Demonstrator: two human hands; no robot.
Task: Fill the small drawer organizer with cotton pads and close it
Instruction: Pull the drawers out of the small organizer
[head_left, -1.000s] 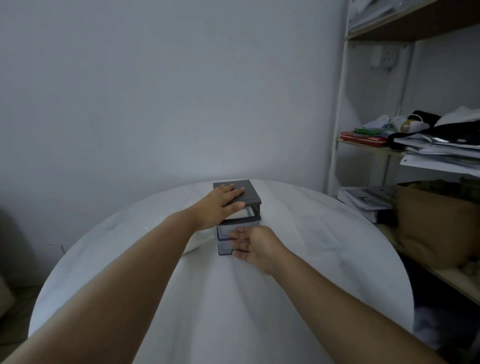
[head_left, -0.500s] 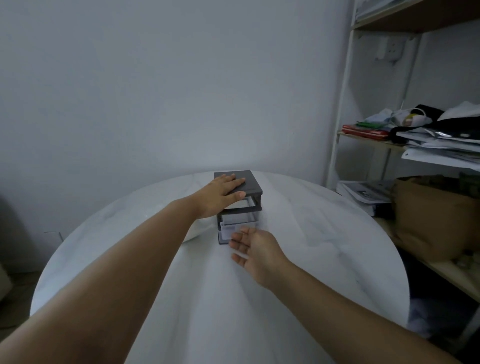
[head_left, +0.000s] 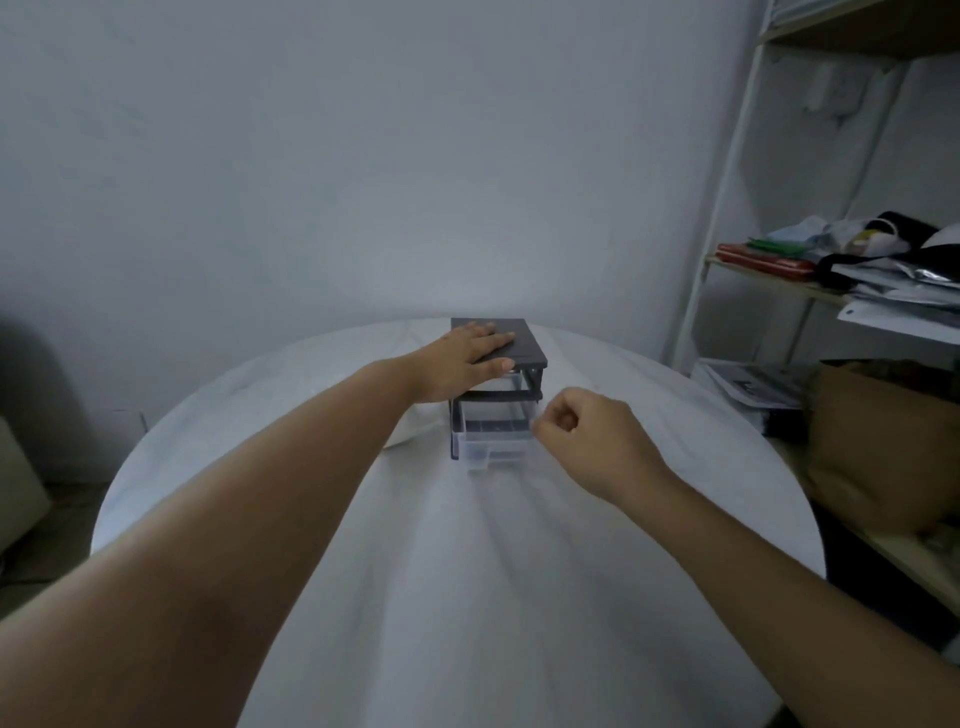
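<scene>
A small drawer organizer (head_left: 519, 349) with a dark grey frame stands on the round white table (head_left: 467, 571) near its far edge. Its lower clear drawer (head_left: 491, 441) is pulled out toward me and looks empty. The upper clear drawer sits inside the frame. My left hand (head_left: 467, 358) rests flat on the organizer's top, thumb over the front edge. My right hand (head_left: 582, 436) hovers at the drawer's right front corner with its fingers curled; nothing shows in it. A white object (head_left: 410, 428) lies left of the organizer, mostly hidden behind my left forearm.
A white metal shelf unit (head_left: 727, 208) stands at the right, loaded with papers, a red folder (head_left: 763, 262) and a brown cardboard box (head_left: 883, 441) close to the table's right edge. A plain wall runs behind the table.
The lower drawer has slid out toward me. My right hand went from open, palm up at the drawer front, to curled beside the drawer's right corner. My left hand stayed on top.
</scene>
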